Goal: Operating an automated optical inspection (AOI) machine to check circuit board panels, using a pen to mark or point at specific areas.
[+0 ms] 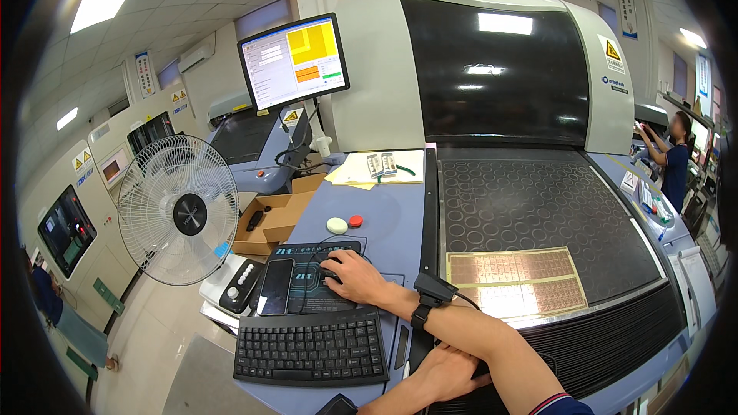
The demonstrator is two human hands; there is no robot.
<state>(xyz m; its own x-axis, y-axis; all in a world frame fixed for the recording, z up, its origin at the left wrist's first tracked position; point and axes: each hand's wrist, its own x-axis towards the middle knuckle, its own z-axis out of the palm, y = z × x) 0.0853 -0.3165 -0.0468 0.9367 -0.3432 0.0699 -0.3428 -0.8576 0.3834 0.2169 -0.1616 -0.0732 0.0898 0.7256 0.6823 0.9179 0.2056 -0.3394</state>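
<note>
Resting on a dark computer mouse point(329, 272), the right hand point(355, 277) lies palm-down on a mouse pad point(307, 280) near the middle of the blue tabletop point(384, 215); its grip is closed loosely over the mouse, fingers pointing toward the tabletop's left edge, with a black wrist device point(430, 296) strapped on the forearm behind it. The left hand point(450, 373) sits at the near edge, crossed under the right forearm and lying flat against a dark surface; its grip is released and holds nothing. So the mouse is already under the right hand, and the left is well apart from it. A black keyboard point(311, 350) lies just nearer than the pad, its long axis parallel to the near edge. A black phone point(275, 286) rests at the pad's left side. Toward the far left corner an open cardboard box point(273, 223) holds a small dark object. Right of the tabletop, a copper-coloured circuit panel point(515, 280) lies flat on the machine's dark perforated bed point(530, 207), its long axis running left to right.
</note>
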